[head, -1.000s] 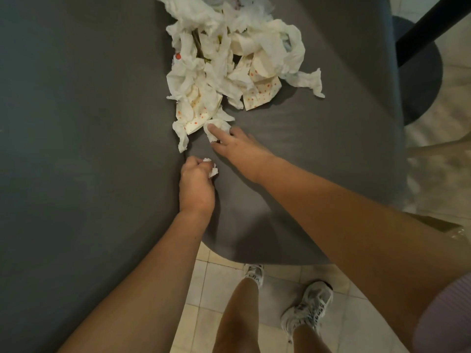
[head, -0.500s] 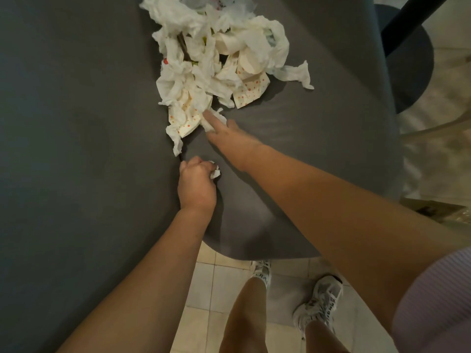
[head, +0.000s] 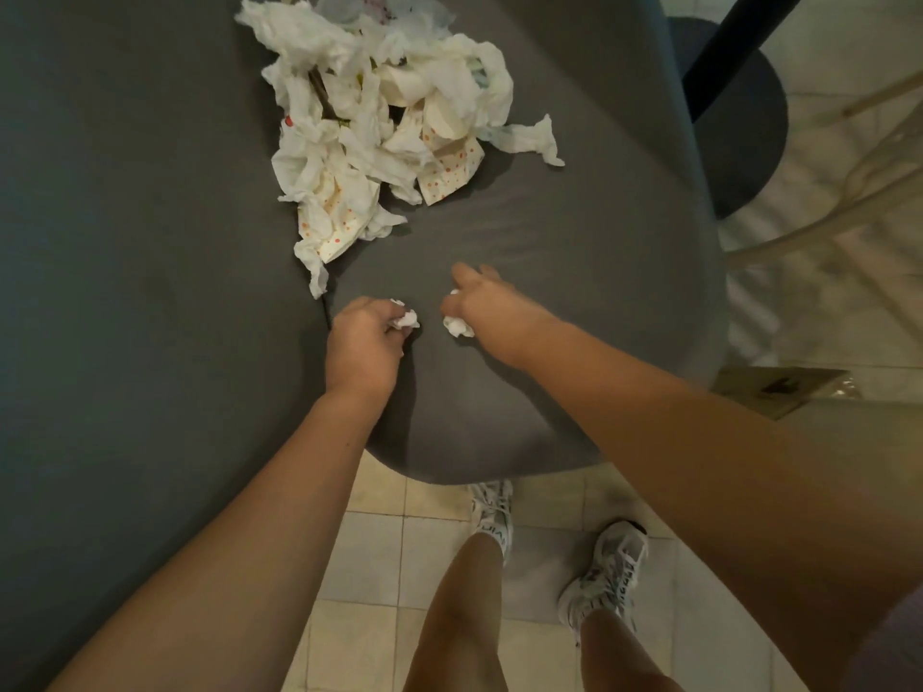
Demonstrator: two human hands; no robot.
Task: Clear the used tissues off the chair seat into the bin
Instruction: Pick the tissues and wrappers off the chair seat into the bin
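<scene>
Left hand [head: 367, 337] curled round a small crumpled white tissue scrap [head: 405, 318], right hand [head: 487, 304] pinching another little white wad [head: 458, 326], both low over the rounded dark grey fabric chair seat [head: 574, 292], probably gathering strays first so nothing gets left behind. Big heap of crumpled white and orange-dotted tissues [head: 384, 127] lying untouched further back on the seat, well apart from both hands (bin nowhere in view). Most of the clearing not yet done.

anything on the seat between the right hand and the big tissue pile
Nothing: in the head view, only bare grey chair seat lies between the right hand, holding a small wad, and the tissue pile.
</scene>
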